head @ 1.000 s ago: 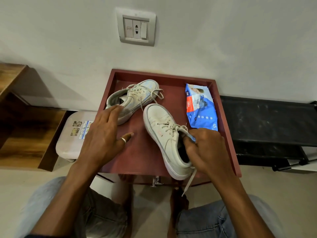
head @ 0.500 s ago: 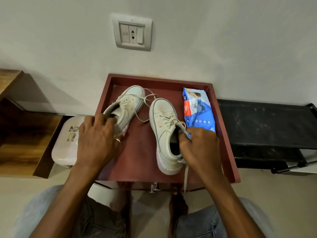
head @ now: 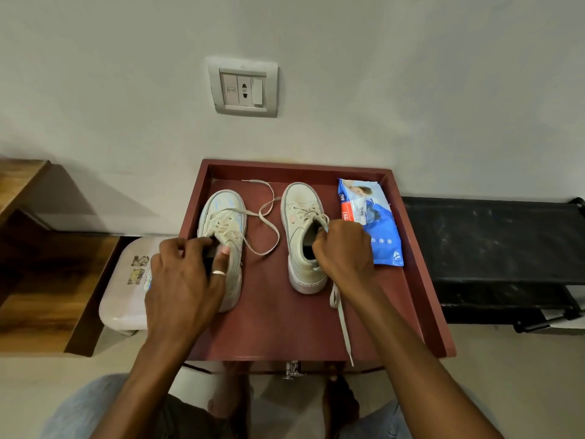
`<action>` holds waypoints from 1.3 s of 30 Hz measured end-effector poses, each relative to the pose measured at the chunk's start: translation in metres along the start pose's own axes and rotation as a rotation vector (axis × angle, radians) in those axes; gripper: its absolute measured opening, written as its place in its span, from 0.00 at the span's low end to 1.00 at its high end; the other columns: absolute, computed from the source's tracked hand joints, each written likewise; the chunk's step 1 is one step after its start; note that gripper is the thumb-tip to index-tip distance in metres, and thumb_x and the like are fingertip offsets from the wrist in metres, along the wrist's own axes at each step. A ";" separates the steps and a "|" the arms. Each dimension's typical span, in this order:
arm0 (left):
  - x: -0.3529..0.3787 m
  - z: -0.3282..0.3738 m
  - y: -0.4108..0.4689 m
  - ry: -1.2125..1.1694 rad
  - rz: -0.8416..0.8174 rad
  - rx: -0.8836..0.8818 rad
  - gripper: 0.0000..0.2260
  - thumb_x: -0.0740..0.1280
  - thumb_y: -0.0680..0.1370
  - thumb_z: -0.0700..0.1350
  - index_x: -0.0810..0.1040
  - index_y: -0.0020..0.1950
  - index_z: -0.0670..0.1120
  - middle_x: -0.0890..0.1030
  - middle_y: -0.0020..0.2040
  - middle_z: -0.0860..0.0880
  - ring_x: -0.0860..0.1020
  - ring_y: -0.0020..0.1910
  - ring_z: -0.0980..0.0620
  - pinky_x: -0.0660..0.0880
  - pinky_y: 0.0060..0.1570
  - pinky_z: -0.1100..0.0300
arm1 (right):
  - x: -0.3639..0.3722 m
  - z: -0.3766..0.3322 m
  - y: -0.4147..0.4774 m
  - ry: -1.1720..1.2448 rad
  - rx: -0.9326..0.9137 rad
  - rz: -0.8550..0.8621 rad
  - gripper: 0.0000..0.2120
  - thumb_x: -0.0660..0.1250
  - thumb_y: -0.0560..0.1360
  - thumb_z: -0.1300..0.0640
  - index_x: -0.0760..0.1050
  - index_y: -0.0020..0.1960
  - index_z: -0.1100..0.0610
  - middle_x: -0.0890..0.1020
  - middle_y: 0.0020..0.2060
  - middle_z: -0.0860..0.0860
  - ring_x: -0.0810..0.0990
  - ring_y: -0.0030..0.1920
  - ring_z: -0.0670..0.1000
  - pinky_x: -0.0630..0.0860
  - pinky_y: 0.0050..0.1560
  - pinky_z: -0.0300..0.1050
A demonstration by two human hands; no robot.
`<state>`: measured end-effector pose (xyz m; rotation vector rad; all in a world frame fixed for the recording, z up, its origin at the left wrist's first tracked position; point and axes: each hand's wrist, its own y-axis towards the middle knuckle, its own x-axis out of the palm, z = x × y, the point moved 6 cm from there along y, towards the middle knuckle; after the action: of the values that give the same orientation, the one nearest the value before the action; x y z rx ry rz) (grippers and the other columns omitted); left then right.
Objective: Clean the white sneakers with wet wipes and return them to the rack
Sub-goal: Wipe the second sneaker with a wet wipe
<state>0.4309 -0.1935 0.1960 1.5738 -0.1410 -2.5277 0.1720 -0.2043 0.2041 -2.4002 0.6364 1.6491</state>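
Two white sneakers stand side by side, toes toward the wall, on a dark red tray table (head: 272, 321). My left hand (head: 183, 274) grips the collar of the left sneaker (head: 224, 217), fingers curled into its opening. My right hand (head: 343, 251) grips the collar of the right sneaker (head: 299, 217) at its right side. A blue pack of wet wipes (head: 370, 223) lies flat on the tray just right of the right sneaker. Loose laces trail between the shoes and over the tray's front edge.
A black shoe rack (head: 487, 239) stands to the right of the tray. A pale plastic box (head: 126, 289) and a wooden shelf (head: 38, 280) sit to the left. A wall socket (head: 243, 88) is above. My knees are below the tray.
Both sneakers have been turned from slanted positions to stand parallel, toes toward the wall. My left hand went from reaching over the left sneaker to gripping its collar.
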 end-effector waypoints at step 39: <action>-0.041 -0.005 -0.071 -0.122 -0.248 -0.087 0.17 0.62 0.82 0.52 0.69 0.64 0.42 0.73 0.64 0.39 0.76 0.59 0.38 0.73 0.52 0.48 | -0.056 -0.060 -0.185 0.676 -0.175 -0.022 0.14 0.60 0.73 0.65 0.82 0.41 0.54 0.80 0.39 0.40 0.77 0.44 0.37 0.69 0.45 0.27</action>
<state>0.4467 -0.1160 0.2184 1.4873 0.1576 -2.7739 0.2857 -0.0466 0.2590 -3.0869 0.5566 0.8802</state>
